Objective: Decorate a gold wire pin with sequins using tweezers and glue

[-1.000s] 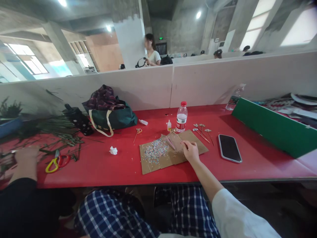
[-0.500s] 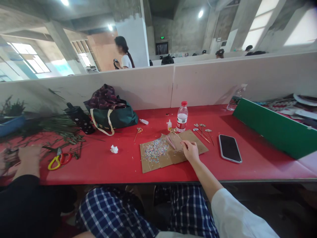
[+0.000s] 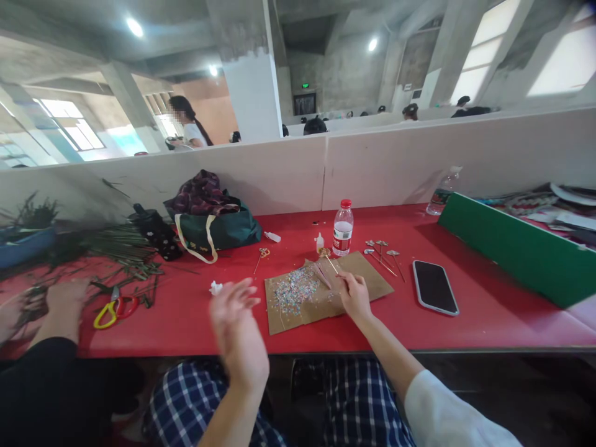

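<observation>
My right hand (image 3: 354,297) pinches the thin stick of a gold hairpin (image 3: 332,265), whose ornamented head points away, toward a small dropper bottle (image 3: 319,243). Beneath it lies a flat piece of brown cardboard (image 3: 367,273), with many tiny multicoloured beads or rhinestones (image 3: 294,290) spread on its left part. A slim pinkish tool, perhaps tweezers (image 3: 322,275), rests on the cardboard. My left hand (image 3: 241,332), slightly blurred, is raised left of the cardboard with fingers apart and nothing in it. Crumpled white tissue (image 3: 216,288) sits just beyond it.
Several similar pins (image 3: 382,253) lie near a red-capped bottle (image 3: 343,231). A phone (image 3: 435,287) and green board (image 3: 507,248) are on the right. Left are a green bag (image 3: 233,228), a second hairpin (image 3: 264,253), scissors (image 3: 112,313) and a co-worker's hand (image 3: 65,304) among stems.
My left hand has come up from below the table edge to beside the cardboard. My right hand still holds the hairpin in nearly the same place. The view has tilted slightly upward.
</observation>
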The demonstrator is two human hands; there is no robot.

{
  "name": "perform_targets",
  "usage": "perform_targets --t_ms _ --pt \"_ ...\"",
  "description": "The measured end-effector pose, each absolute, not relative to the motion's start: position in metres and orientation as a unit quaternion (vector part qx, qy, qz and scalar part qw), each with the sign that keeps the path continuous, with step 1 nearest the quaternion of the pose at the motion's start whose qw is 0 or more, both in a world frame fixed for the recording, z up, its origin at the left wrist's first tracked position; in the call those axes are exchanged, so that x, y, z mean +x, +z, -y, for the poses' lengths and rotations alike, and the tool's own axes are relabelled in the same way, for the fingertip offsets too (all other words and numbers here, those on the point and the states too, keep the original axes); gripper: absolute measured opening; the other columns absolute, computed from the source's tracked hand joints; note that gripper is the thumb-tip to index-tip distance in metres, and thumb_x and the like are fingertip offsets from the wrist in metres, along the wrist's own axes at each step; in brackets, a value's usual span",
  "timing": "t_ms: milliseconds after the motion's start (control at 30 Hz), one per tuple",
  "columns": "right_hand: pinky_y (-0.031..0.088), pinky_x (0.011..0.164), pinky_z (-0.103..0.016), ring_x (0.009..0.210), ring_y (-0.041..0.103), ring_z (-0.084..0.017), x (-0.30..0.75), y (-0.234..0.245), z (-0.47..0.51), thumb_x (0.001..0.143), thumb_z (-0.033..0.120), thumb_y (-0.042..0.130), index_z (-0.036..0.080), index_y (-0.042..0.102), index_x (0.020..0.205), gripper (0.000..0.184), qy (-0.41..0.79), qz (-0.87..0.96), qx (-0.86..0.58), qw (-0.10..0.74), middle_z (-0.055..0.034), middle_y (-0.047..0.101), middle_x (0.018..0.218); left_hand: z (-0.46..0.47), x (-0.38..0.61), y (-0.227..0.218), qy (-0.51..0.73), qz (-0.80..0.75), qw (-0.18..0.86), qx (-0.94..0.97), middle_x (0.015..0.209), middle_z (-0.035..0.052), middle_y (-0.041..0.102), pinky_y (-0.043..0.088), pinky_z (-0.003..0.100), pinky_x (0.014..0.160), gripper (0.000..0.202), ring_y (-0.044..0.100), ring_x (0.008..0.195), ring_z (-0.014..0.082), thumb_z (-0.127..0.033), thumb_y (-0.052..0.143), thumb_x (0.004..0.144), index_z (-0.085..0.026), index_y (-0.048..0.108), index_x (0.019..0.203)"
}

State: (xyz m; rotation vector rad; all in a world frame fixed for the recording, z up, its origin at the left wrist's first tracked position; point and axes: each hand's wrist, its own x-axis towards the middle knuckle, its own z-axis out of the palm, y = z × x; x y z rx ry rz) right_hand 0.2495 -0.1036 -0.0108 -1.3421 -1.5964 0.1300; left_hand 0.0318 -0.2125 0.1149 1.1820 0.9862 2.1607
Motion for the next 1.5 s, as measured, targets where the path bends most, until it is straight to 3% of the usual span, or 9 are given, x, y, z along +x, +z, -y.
perform_targets --t_ms 133,300,433,600,833,1067,1167,1267,1500 --pt "0.046 0.072 -0.031 0.082 0.058 -0.02 0.217 -0.007 0.137 0.094 0.031 0.036 0.02 0.061 0.097 0.027 0.073 0.691 -0.522 0.494 -0.0064 0.068 0.082 0.181 0.058 0.065 0.597 -0.499 0.385 0.497 0.13 0.0099 0.056 0.044 0.034 0.097 0.051 0.053 0.118 0.0195 -0.052 0.047 0.088 -0.023 0.043 0.131" --pt "0.045 0.08 -0.031 0.079 0.06 -0.018 0.194 -0.009 0.164 0.095 0.026 0.035 0.021 0.06 0.101 0.026 0.086 0.763 -0.47 0.436 -0.0043 0.07 0.086 0.166 0.079 0.025 0.506 -0.512 0.423 0.55 0.099 0.0109 0.07 0.052 0.034 0.081 0.048 0.066 0.093 0.0236 -0.059 0.047 0.083 -0.016 0.066 0.095" --pt "0.038 0.091 -0.032 0.076 0.062 -0.014 0.205 -0.001 0.15 0.095 0.028 0.037 0.023 0.063 0.094 0.026 0.082 0.811 -0.451 0.362 -0.0021 0.071 0.086 0.158 0.065 0.019 0.481 -0.548 0.382 0.567 0.09 0.0098 0.07 0.052 0.031 0.072 0.053 0.066 0.083 0.0213 -0.058 0.033 0.089 -0.016 0.065 0.09" --pt "0.04 0.086 -0.036 0.091 0.062 -0.02 0.225 0.011 0.096 0.094 0.03 0.041 0.019 0.06 0.103 0.024 0.057 0.771 -0.559 0.3 -0.0093 0.068 0.099 0.145 0.03 0.021 0.436 -0.627 0.264 0.589 0.077 0.005 0.068 0.047 0.03 0.068 0.044 0.064 0.073 0.0186 -0.043 0.027 0.095 -0.018 0.063 0.099" --pt "0.048 0.087 -0.043 0.096 0.06 -0.019 0.221 0.012 0.046 0.09 0.04 0.053 0.015 0.056 0.115 0.035 0.125 0.765 -0.591 0.225 -0.0073 0.061 0.108 0.127 0.007 0.034 0.33 -0.662 0.094 0.666 0.085 0.005 0.067 0.042 0.029 0.078 0.033 0.061 0.088 0.0185 -0.027 0.033 0.094 -0.021 0.066 0.097" --pt "0.05 0.071 -0.03 0.067 0.066 -0.016 0.232 0.01 0.019 0.09 0.03 0.041 0.021 0.064 0.1 0.027 0.315 0.757 -0.495 0.288 0.0009 0.066 0.062 0.076 -0.007 0.04 0.244 -0.644 -0.01 0.725 0.087 0.005 0.067 0.041 0.027 0.078 0.03 0.06 0.087 0.0178 -0.028 0.036 0.094 -0.022 0.064 0.1" --pt "0.052 0.073 -0.03 0.081 0.069 -0.018 0.23 0.007 0.012 0.089 0.03 0.035 0.017 0.061 0.095 0.03 0.393 0.739 -0.429 0.339 -0.0024 0.07 0.069 0.052 -0.007 0.038 0.224 -0.641 -0.037 0.733 0.087 0.0049 0.067 0.04 0.026 0.075 0.029 0.061 0.085 0.0177 -0.027 0.037 0.094 -0.022 0.065 0.099" --pt "0.054 0.075 -0.033 0.086 0.07 -0.02 0.223 0.004 0.007 0.085 0.037 0.045 0.018 0.058 0.09 0.023 0.436 0.714 -0.388 0.387 -0.0058 0.073 0.083 0.03 -0.005 0.036 0.213 -0.647 -0.058 0.729 0.084 0.0052 0.069 0.039 0.027 0.071 0.031 0.063 0.08 0.0181 -0.027 0.035 0.094 -0.022 0.064 0.098" --pt "0.051 0.051 -0.028 0.047 0.059 -0.014 0.227 -0.007 0.003 0.088 0.046 0.047 0.018 0.06 0.072 0.035 0.411 0.638 -0.406 0.509 -0.0037 0.067 0.059 0.013 0.002 0.023 0.177 -0.632 -0.047 0.753 0.071 0.0009 0.07 0.034 0.024 0.056 0.033 0.063 0.064 0.0152 -0.032 0.033 0.095 -0.025 0.065 0.096"
